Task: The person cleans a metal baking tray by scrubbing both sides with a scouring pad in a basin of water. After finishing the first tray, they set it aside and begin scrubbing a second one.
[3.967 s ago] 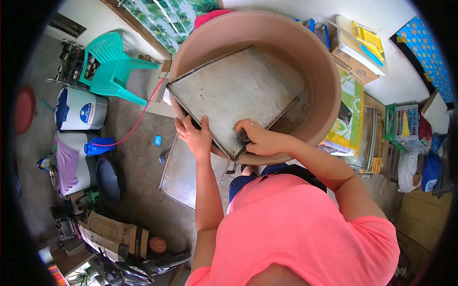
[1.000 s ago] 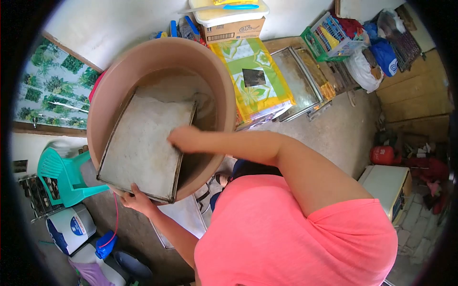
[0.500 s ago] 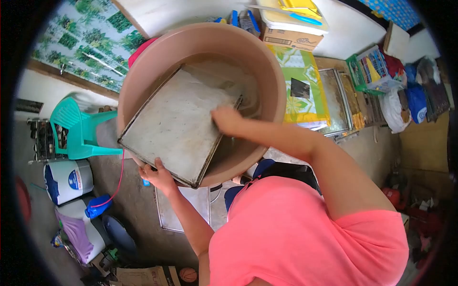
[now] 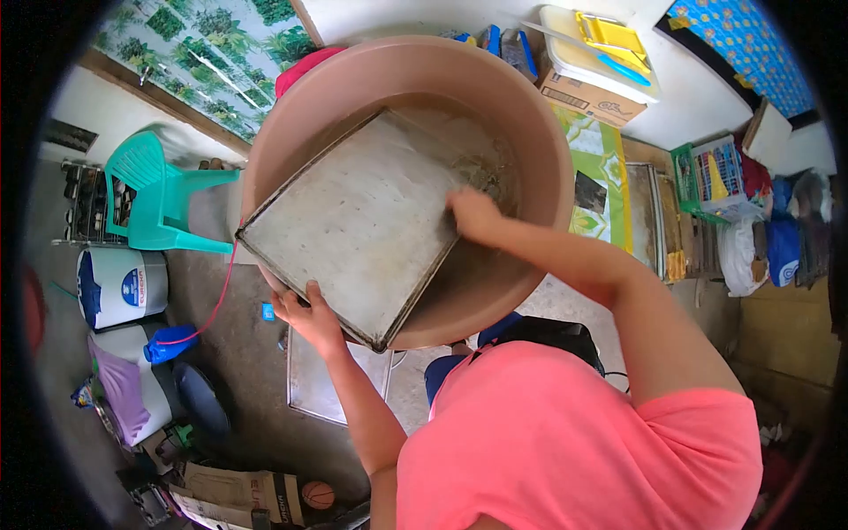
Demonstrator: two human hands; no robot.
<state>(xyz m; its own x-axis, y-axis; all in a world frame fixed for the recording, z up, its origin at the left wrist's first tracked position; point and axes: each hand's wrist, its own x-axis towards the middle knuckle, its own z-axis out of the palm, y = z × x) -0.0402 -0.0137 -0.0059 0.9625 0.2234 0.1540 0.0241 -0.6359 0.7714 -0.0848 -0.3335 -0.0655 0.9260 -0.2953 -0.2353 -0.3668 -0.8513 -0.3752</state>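
A flat grey metal tray (image 4: 353, 221) with a dark, worn rim lies slanted in a large brown plastic basin (image 4: 274, 150), its near corner resting over the basin's front rim. Murky water (image 4: 495, 150) stands in the basin around the tray's far side. My left hand (image 4: 309, 318) grips the tray's near left edge, thumb on top and fingers beneath. My right hand (image 4: 473, 215) is closed in a fist against the tray's right edge; whatever it may hold is hidden by the fingers.
A green plastic chair (image 4: 150, 194) stands left of the basin. Another metal tray (image 4: 327, 380) lies on the floor below. To the right is a low table with a green-and-yellow cloth (image 4: 609, 208). A cardboard box (image 4: 587, 97) sits behind, under a white lid with a knife.
The whole view has shifted, so basin and tray appear farther right. My right hand stays near the tray's right edge, with its blur gone. My left hand keeps its grip.
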